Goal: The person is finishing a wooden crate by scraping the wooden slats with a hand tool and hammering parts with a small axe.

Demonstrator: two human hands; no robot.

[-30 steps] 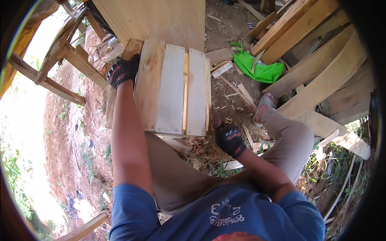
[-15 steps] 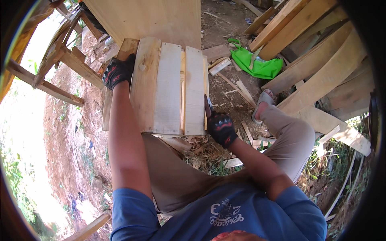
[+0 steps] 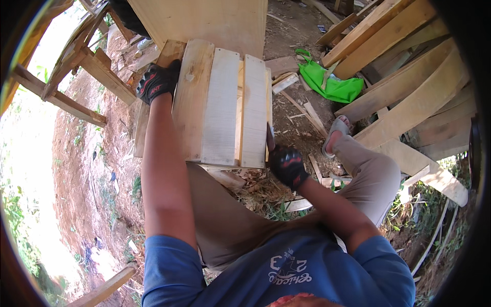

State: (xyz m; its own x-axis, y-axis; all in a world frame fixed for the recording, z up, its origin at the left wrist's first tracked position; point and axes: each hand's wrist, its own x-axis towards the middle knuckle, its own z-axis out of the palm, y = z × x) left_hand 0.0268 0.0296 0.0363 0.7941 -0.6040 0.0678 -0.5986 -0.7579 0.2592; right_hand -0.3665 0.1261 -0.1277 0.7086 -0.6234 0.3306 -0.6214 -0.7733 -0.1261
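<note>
A slatted wooden crate-like piece (image 3: pixel 220 107), made of pale planks with a gap between two of them, lies over my thighs. At its far left, my left hand (image 3: pixel 157 83) in a black glove with red marks is closed on the edge of a plank (image 3: pixel 172 52); the fingertips are partly hidden. My right hand (image 3: pixel 287 166), gloved alike, is closed round a dark, narrow tool (image 3: pixel 270 137) beside the near right edge of the slats. The tool's far end is partly hidden along that edge, so its kind is unclear.
A broad plywood panel (image 3: pixel 204 23) stands beyond the slats. Long boards (image 3: pixel 409 97) are piled at the right, near a bright green bag (image 3: pixel 337 89) and my sandaled foot (image 3: pixel 335 135). Wood scraps (image 3: pixel 313 115) litter the dirt. A wooden frame (image 3: pixel 84 71) stands at far left.
The slatted piece and the panel sit slightly farther right and away in view, with both hands shifted a little right. Each hand keeps its hold; the view itself has also shifted slightly.
</note>
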